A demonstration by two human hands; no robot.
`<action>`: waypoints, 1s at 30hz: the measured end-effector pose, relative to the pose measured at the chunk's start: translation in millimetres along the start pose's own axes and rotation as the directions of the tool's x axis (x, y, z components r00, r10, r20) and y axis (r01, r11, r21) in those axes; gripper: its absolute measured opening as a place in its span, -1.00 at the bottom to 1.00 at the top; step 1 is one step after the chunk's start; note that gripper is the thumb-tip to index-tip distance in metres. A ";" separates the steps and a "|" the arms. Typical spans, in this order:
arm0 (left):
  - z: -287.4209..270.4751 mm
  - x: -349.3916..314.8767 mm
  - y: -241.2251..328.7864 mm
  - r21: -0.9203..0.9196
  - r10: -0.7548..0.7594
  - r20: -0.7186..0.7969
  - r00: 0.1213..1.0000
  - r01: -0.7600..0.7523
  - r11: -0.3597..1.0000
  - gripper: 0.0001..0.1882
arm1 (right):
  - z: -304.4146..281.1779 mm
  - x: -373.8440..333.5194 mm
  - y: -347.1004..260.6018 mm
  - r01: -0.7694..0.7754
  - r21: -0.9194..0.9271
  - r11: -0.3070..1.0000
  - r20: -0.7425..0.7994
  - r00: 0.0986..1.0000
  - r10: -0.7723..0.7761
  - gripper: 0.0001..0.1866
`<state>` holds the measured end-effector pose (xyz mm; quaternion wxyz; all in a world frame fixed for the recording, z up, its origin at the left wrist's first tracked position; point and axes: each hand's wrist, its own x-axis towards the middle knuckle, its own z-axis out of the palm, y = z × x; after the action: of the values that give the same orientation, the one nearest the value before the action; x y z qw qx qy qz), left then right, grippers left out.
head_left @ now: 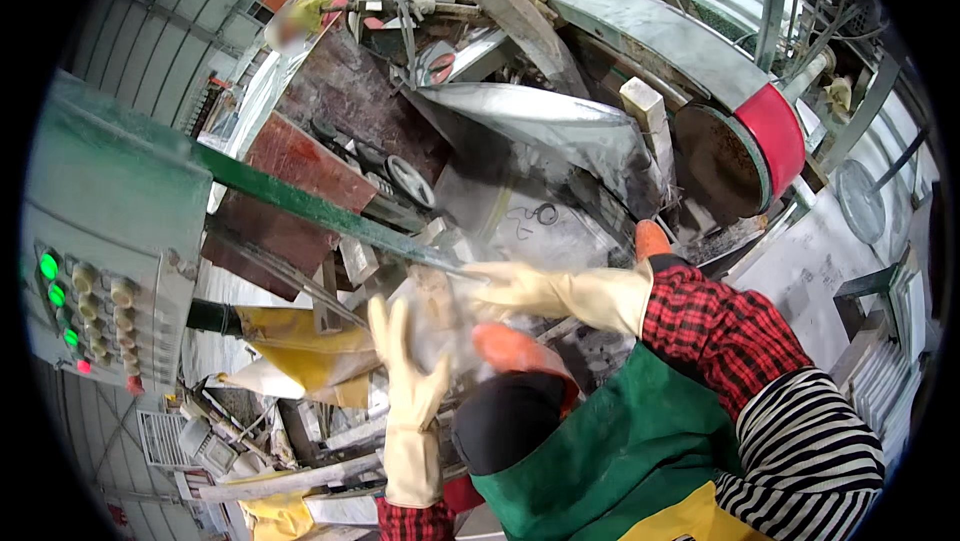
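Note:
Both my hands wear long cream rubber gloves. My left hand (408,366) is raised with its fingers spread and nothing in it, beside a yellow sheet (315,346). My right hand (505,289) reaches leftward across my front, close to the end of a green metal bar (300,203). Its fingers are smeared by motion, so I cannot tell whether they touch the bar or hold anything. A pale, dusty blur lies between the two hands. Below them show my orange boot (520,349) and green apron (620,431).
A control panel (110,311) with lit buttons stands at left. Ahead are a handwheel (410,183), a reddish-brown board (300,173) and a crumpled grey sheet (560,131). A round drum (715,161) with a red band sits at right. Another person (312,16) is at the far left.

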<state>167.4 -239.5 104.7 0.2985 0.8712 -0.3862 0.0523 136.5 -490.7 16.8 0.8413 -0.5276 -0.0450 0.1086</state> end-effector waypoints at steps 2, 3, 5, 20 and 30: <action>27.1 41.5 12.8 0.076 0.158 0.095 0.983 -0.166 0.983 0.03 | -0.9 10.2 27.1 0.327 -0.245 0.913 0.001 0.942 -0.337 -0.35; 42.1 66.8 28.2 0.065 0.272 0.187 0.944 -0.288 0.955 0.01 | -16.7 24.2 55.8 0.518 -0.606 0.604 0.015 0.767 -0.642 -0.32; 60.8 84.3 32.0 0.017 0.202 0.288 0.936 -0.216 0.976 0.05 | -1.3 13.0 22.4 0.179 -0.284 0.942 -0.294 0.919 -0.263 -0.34; -85.9 -147.3 -85.7 0.553 -0.384 -0.189 0.904 0.421 0.719 -0.34 | -82.3 15.6 -22.8 0.225 -0.004 0.974 -0.859 0.499 -0.118 -0.51; -92.4 -387.9 -165.7 0.633 -0.355 -0.476 0.805 0.594 0.497 -0.50 | -229.0 -95.8 -91.8 0.121 -0.357 0.926 -0.924 0.097 -0.369 -0.54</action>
<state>26.9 147.9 -24.1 -0.0392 0.9679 -0.0228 0.2474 99.4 -752.4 2.3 0.6151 -0.5310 0.4161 -0.4081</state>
